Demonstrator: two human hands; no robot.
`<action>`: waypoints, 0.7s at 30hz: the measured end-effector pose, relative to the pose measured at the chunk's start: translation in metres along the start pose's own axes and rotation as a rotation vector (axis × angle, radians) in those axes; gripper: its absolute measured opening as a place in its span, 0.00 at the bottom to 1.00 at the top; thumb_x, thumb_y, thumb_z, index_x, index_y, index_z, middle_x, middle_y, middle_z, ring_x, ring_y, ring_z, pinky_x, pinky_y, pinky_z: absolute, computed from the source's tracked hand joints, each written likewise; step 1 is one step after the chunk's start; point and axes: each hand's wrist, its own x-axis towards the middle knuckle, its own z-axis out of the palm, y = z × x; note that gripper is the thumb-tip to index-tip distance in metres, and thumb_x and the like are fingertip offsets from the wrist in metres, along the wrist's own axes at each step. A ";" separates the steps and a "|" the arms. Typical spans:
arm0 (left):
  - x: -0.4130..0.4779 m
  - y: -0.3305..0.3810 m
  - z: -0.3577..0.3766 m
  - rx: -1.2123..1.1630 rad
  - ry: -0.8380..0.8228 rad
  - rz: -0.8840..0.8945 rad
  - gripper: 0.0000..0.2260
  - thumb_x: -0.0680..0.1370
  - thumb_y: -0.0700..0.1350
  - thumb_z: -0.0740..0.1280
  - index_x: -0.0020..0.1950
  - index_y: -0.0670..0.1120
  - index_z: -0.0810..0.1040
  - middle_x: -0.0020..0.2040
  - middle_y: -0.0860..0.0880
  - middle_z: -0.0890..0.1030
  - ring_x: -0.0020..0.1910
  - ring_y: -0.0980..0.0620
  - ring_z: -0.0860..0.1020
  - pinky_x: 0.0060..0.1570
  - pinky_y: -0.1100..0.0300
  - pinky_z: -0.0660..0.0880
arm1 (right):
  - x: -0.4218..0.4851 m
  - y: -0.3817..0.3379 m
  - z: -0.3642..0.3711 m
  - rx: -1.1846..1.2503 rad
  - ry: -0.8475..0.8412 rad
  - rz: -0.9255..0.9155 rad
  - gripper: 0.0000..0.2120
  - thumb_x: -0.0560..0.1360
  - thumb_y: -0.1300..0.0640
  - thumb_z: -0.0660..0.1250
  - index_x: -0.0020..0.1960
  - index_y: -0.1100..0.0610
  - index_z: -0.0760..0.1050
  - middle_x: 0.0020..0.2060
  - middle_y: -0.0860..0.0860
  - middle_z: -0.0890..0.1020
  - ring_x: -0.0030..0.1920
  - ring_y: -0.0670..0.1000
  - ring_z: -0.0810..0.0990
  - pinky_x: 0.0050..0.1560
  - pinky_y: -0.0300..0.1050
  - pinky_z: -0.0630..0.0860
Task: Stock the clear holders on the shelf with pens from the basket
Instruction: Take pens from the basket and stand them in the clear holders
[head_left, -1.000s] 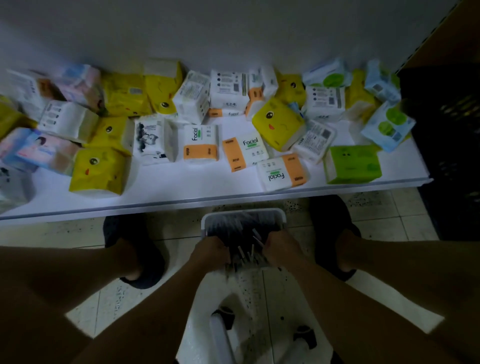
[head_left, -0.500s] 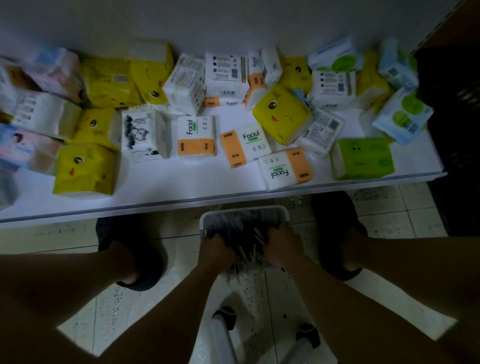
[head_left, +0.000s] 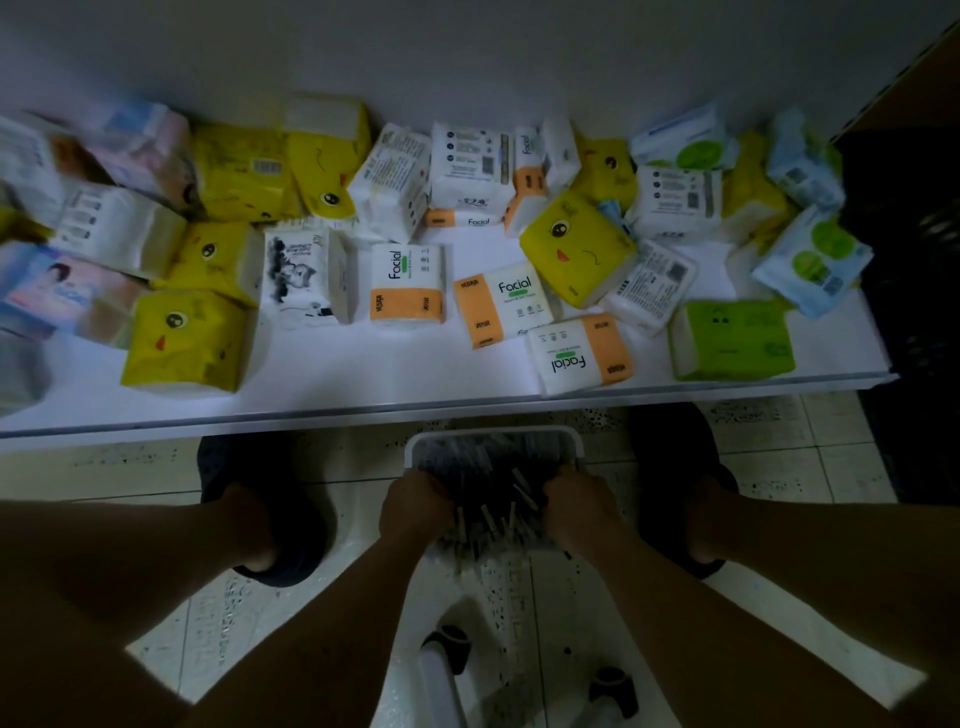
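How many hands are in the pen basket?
2. The left hand is at the left of the basket, the right hand at its right, both among the pens.

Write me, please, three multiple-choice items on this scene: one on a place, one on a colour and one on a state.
1. Where is the basket relative to the shelf?
A. on it
B. below its front edge
C. behind it

2. What colour is the pack at the shelf's right front corner?
A. green
B. red
C. black

3. What are the left hand and right hand doing?
A. lying flat on the shelf
B. lifting a pack
C. reaching down among the pens in the basket

Answers:
1 B: its white rim shows under the shelf edge.
2 A: its wrapper is bright green.
3 C: both wrists end in the basket, with pen ends between them.
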 end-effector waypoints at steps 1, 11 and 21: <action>-0.001 -0.001 -0.002 -0.037 0.024 -0.004 0.06 0.77 0.42 0.65 0.42 0.42 0.78 0.36 0.49 0.76 0.34 0.52 0.75 0.33 0.64 0.71 | -0.001 0.001 -0.001 0.001 0.004 0.016 0.11 0.79 0.58 0.62 0.57 0.59 0.79 0.58 0.56 0.78 0.57 0.56 0.77 0.57 0.45 0.72; -0.036 0.007 -0.019 -0.358 0.047 0.187 0.14 0.78 0.38 0.63 0.64 0.44 0.71 0.55 0.45 0.78 0.55 0.47 0.77 0.58 0.49 0.75 | -0.022 0.001 -0.011 0.255 0.137 0.188 0.05 0.76 0.57 0.67 0.43 0.56 0.73 0.42 0.53 0.79 0.41 0.52 0.77 0.40 0.43 0.73; -0.090 0.020 -0.039 -0.499 0.036 0.200 0.14 0.78 0.34 0.58 0.61 0.41 0.77 0.51 0.44 0.79 0.45 0.50 0.77 0.41 0.62 0.77 | -0.076 -0.016 -0.028 0.450 -0.004 0.196 0.12 0.80 0.65 0.56 0.40 0.62 0.73 0.31 0.53 0.66 0.30 0.49 0.62 0.43 0.45 0.68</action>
